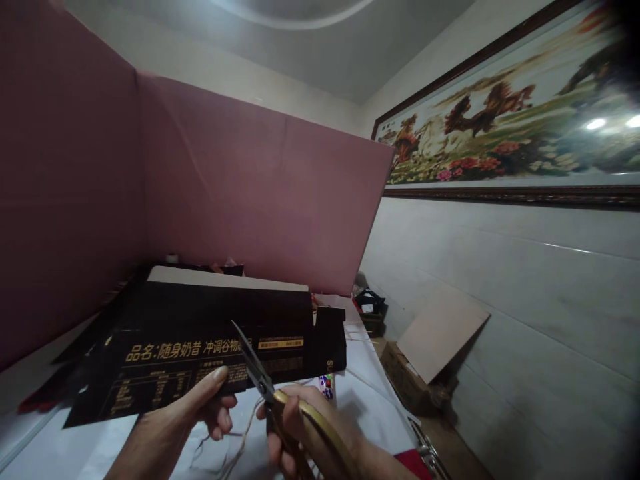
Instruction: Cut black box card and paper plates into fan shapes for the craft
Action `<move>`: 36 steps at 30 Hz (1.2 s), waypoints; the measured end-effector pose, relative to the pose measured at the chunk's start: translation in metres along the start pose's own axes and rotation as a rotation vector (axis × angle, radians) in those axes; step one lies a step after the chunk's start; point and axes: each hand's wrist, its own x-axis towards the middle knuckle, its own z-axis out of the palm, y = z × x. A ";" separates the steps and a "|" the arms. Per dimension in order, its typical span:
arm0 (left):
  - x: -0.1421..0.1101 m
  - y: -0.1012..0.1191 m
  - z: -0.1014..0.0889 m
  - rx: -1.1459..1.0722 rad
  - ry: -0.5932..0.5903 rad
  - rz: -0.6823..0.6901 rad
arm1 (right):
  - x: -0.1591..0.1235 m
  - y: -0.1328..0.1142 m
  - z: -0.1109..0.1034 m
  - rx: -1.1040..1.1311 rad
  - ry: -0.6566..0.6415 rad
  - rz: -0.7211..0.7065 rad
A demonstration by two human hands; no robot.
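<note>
A black cardboard box (225, 313), opened out flat and printed with gold characters, is held up over the white table. My left hand (200, 403) pinches its lower edge, thumb on the printed face and fingers behind. In my right hand (315, 427) is a pair of scissors (263, 380) with yellow-gold handles. Their dark blades point up and to the left, in front of the cardboard and just right of my left thumb. Whether the blades touch the card I cannot tell.
Pink panels (260, 187) stand behind and left of the white table (365, 400). Thin brown string (245, 440) and a small colourful packet (326, 385) lie below the cardboard. On the floor at right, a cardboard box (407, 377) stands beneath a leaning board (443, 330).
</note>
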 end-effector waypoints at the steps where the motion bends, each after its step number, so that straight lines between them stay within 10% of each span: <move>1: 0.000 0.000 0.001 0.014 0.013 0.004 | -0.001 -0.003 -0.001 -0.004 -0.017 0.010; 17: -0.006 0.009 0.008 -0.217 -0.036 -0.120 | 0.023 0.024 0.001 0.081 0.160 -0.043; 36: 0.005 -0.005 -0.002 -0.107 -0.204 -0.148 | 0.011 -0.001 -0.012 -0.101 0.153 -0.037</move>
